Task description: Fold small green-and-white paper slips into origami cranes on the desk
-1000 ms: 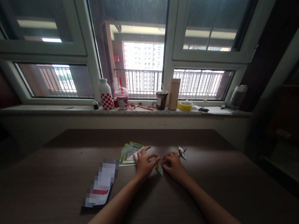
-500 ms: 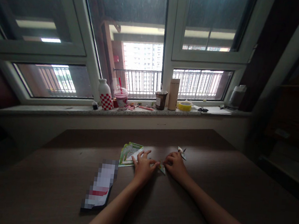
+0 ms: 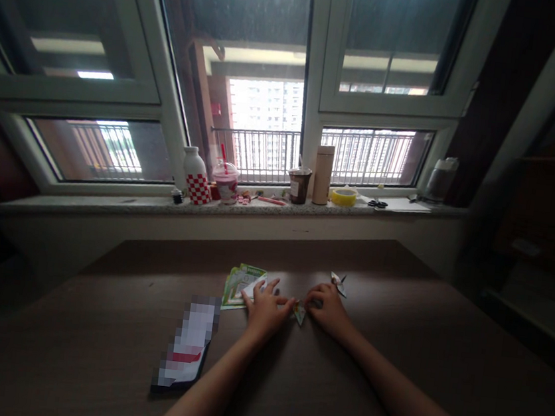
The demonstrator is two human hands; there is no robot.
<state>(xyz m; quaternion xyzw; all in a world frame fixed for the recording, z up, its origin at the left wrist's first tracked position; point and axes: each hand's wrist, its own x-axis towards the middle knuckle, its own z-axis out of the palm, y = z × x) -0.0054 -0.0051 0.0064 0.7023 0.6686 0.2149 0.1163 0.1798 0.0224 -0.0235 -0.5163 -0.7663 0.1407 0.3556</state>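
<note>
A small folded piece of patterned paper (image 3: 299, 314) lies between my two hands, low over the brown table. My left hand (image 3: 266, 308) pinches its left edge between thumb and index finger, while the other fingers spread over a stack of green-and-white printed sheets (image 3: 235, 290). Just right of the folded paper is my right hand (image 3: 327, 309), its fingers curled and pressed together. What those fingertips hold, if anything, is too small to make out. Beyond the right hand sits another folded paper piece (image 3: 339, 284) with pointed corners.
Left of my forearm, a phone (image 3: 191, 345) with a blurred screen lies on the table (image 3: 388, 381). Along the windowsill stand a checkered bottle (image 3: 195, 178), drink cups (image 3: 299, 185), a tan flask (image 3: 322, 175), yellow tape (image 3: 343, 197) and scissors (image 3: 377, 204).
The folded paper has turned slightly and shifted a little left. My right fingertips have drawn slightly away from it. My left hand keeps its pinch almost in place.
</note>
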